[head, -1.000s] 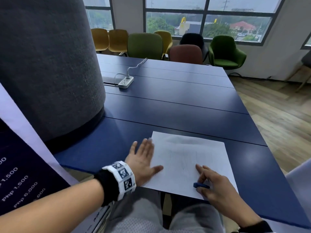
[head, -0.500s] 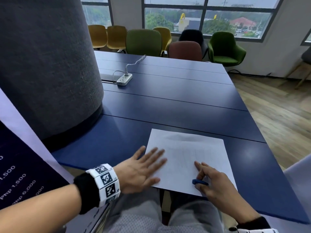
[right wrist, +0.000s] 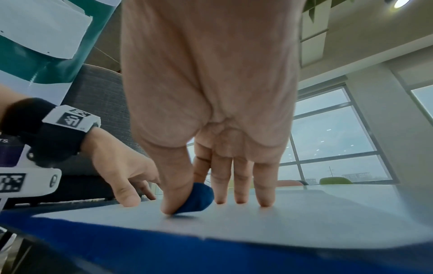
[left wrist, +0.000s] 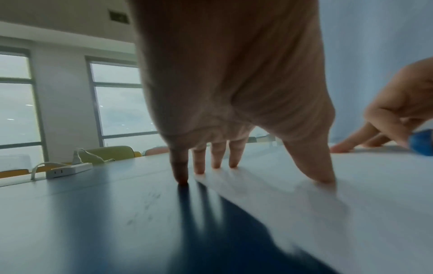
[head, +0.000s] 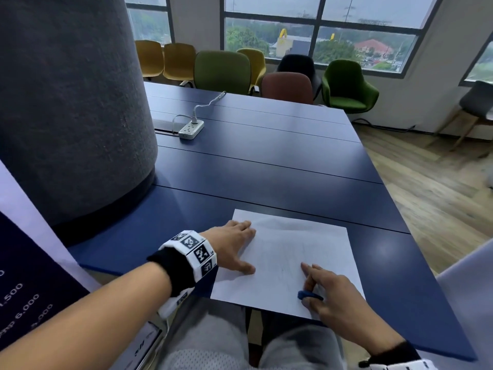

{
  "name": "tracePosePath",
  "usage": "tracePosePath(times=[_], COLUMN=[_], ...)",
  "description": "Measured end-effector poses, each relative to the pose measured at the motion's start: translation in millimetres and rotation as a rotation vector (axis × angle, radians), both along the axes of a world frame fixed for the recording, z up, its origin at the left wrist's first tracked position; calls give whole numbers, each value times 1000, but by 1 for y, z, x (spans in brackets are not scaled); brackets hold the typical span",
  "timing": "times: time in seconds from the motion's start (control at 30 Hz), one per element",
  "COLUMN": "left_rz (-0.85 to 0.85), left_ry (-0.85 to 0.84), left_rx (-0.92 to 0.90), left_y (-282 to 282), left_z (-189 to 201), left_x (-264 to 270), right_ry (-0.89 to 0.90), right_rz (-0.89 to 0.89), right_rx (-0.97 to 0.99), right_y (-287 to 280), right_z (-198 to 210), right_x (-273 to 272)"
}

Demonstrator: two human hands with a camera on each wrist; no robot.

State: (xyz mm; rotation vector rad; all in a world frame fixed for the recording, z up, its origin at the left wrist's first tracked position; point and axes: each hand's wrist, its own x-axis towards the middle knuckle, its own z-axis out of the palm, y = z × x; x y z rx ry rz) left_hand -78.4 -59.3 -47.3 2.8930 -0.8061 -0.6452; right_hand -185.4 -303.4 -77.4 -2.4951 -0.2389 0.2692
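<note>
A white sheet of paper [head: 293, 252] lies on the blue table [head: 266, 169] at its near edge. My left hand [head: 234, 244] rests flat on the sheet's left edge, fingers straight; in the left wrist view the fingertips [left wrist: 216, 165] touch the paper [left wrist: 351, 194] and the table. My right hand [head: 333, 297] sits on the sheet's near right part with fingers stretched onto it. Its thumb pinches a small blue object [head: 308, 295] against the index finger. The right wrist view shows that blue object [right wrist: 199, 198] pressed to the paper [right wrist: 293, 222].
A wide grey pillar [head: 66, 102] stands on the table at the left. A white power strip [head: 190, 128] with its cable lies farther back. Coloured chairs [head: 221, 68] line the far side. A printed banner [head: 24, 289] hangs at my left.
My left hand swung its fingers across the paper's left side, then moved farther up along the left edge. The right hand stayed in place with the blue object.
</note>
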Motion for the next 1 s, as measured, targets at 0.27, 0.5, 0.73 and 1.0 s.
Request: tracePosePath(times=[0.27,0.5,0.73,1.0], left_rz=[6,-5,7,34], left_ry=[46,88,109,117], left_rx=[84,173,151,197], left_y=[0,2,8,5], left_z=[6,4,-3,-1], left_x=[13,10,11,10], right_ry=[-53,-22,-1,-74], right_rz=[85,179,246,152], right_rx=[-130,-206,-100,-117], right_y=[19,52,52,53], right_z=[48,34,27,26], right_x=[71,143,138,149])
